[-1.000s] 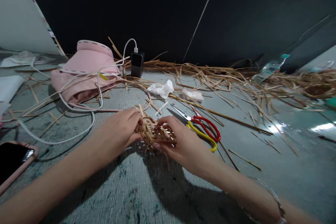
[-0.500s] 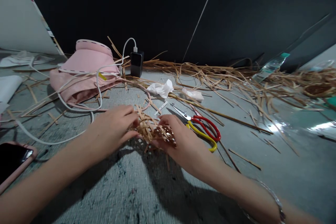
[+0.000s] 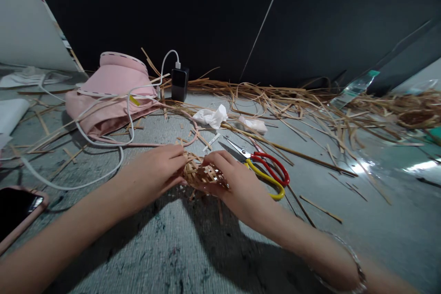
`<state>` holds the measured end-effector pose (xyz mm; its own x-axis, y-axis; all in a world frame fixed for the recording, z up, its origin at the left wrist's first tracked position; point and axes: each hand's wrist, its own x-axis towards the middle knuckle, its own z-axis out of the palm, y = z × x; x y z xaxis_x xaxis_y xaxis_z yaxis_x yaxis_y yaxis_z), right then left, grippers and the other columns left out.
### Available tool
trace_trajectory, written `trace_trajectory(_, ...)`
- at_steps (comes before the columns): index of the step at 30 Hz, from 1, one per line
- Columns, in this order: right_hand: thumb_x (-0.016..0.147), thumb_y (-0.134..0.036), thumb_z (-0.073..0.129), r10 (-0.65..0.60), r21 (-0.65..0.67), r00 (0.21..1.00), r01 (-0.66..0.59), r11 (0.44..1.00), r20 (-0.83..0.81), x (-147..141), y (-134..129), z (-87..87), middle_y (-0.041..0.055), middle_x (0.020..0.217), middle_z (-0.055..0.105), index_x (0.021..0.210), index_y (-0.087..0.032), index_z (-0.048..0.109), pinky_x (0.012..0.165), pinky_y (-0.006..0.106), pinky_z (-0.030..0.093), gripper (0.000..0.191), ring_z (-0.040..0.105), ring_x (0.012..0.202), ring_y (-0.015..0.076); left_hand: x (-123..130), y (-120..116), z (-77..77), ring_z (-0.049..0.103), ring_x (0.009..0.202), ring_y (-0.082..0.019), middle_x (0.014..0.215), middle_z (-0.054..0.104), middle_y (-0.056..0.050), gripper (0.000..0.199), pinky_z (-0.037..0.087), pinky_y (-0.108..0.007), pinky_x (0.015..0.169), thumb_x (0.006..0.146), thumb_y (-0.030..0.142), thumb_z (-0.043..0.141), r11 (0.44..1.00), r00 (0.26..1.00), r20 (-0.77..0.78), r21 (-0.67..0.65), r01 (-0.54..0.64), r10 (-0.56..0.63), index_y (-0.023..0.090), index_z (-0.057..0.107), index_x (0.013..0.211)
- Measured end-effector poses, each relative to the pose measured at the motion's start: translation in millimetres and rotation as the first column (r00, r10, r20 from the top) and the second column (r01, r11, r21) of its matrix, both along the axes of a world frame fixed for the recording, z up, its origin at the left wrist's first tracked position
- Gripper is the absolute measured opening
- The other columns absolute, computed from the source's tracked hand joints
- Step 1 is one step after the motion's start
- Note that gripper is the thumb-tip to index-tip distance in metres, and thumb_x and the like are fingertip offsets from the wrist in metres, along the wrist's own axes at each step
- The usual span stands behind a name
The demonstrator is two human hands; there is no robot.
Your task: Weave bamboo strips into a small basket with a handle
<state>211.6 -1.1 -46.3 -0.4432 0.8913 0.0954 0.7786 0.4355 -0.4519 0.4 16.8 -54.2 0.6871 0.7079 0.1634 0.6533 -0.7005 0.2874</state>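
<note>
Between my hands is a small woven piece point(image 3: 200, 170) of tan bamboo-like strips, with loose strip ends poking out underneath. My left hand point(image 3: 160, 167) is closed on its left side, thumb below and fingers on top. On the right side, my right hand point(image 3: 230, 177) grips it with curled fingers, and they cover part of the weave. Just right of that hand lie scissors point(image 3: 263, 165) with one red and one yellow handle, their blades pointing up and left. A few short strips lie behind the piece.
A pink visor hat point(image 3: 115, 87) with a white cable point(image 3: 74, 188) over it sits back left, beside a black power bank point(image 3: 179, 83). Crumpled tissue point(image 3: 215, 116), a strip pile point(image 3: 275, 94) and a plastic bottle point(image 3: 354, 89) lie behind. A phone point(image 3: 19, 213) is at left.
My left hand has shifted slightly right and its fingers have closed in over the weave's left side. My right hand has moved slightly left; the scissors have stayed put.
</note>
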Motion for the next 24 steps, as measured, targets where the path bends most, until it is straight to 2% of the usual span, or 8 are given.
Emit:
trace_trajectory(5,0.077,-0.010,0.066,0.008,0.020,1.000,-0.008,1.000,0.011,-0.6,0.2,-3.5,0.0064,0.114,0.060,0.109,-0.021,0.057,0.074,0.034,0.046,0.035,0.062,0.089,0.0223,0.7,1.0,-0.5,0.054,0.086,-0.023,0.092,0.055,-0.006,0.006,0.042,-0.035,0.072,0.087,0.014,0.054,1.000,1.000,-0.015,-0.011,0.009,-0.009,0.014,0.055,0.092)
trace_trajectory(10,0.079,-0.008,0.063,0.028,0.039,1.000,-0.028,0.999,0.002,-0.7,1.2,-3.7,0.0073,0.115,0.061,0.107,-0.020,0.059,0.077,0.035,0.047,0.030,0.062,0.091,0.0221,1.8,-0.3,2.0,0.054,0.080,-0.021,0.089,0.056,-0.005,0.004,0.040,-0.032,0.066,0.084,0.015,0.058,0.999,0.997,-0.067,0.015,-0.041,0.042,0.015,0.054,0.086)
trace_trajectory(15,0.082,-0.009,0.058,0.081,0.002,0.996,-0.081,0.997,-0.028,3.1,-6.0,0.3,0.0097,0.116,0.060,0.107,-0.018,0.058,0.080,0.036,0.048,0.026,0.061,0.096,0.0229,-3.2,-0.7,13.2,0.055,0.080,-0.020,0.086,0.056,-0.003,0.010,0.040,-0.032,0.069,0.085,0.026,0.061,0.996,0.998,0.008,0.068,-0.063,0.062,0.018,0.055,0.086)
trace_trajectory(19,0.078,-0.005,0.056,0.044,-0.023,0.999,-0.045,0.999,-0.024,4.1,-14.4,3.8,0.0130,0.119,0.058,0.119,-0.016,0.051,0.074,0.036,0.050,0.043,0.063,0.092,0.0236,-1.2,-3.4,17.3,0.054,0.083,-0.021,0.089,0.056,-0.003,0.014,0.040,-0.033,0.071,0.085,0.030,0.061,0.983,0.989,0.036,0.105,-0.147,0.144,0.018,0.055,0.089)
trace_trajectory(21,0.078,-0.009,0.058,0.032,-0.011,0.998,-0.033,0.999,-0.053,4.2,-14.7,5.9,0.0123,0.119,0.058,0.119,-0.018,0.050,0.075,0.036,0.050,0.043,0.063,0.092,0.0228,2.3,-6.9,16.0,0.054,0.084,-0.021,0.089,0.056,-0.003,0.014,0.041,-0.034,0.071,0.085,0.029,0.062,0.986,0.988,0.035,0.078,-0.150,0.147,0.017,0.054,0.088)
trace_trajectory(24,0.078,-0.023,0.065,0.078,0.008,0.994,-0.077,0.997,-0.079,5.3,-8.8,9.9,0.0093,0.114,0.061,0.112,-0.020,0.055,0.083,0.037,0.048,0.036,0.060,0.099,0.0230,5.5,-11.8,13.8,0.054,0.083,-0.021,0.088,0.056,-0.003,0.014,0.041,-0.033,0.070,0.084,0.026,0.063,0.988,0.989,0.055,0.050,-0.143,0.140,0.017,0.054,0.088)
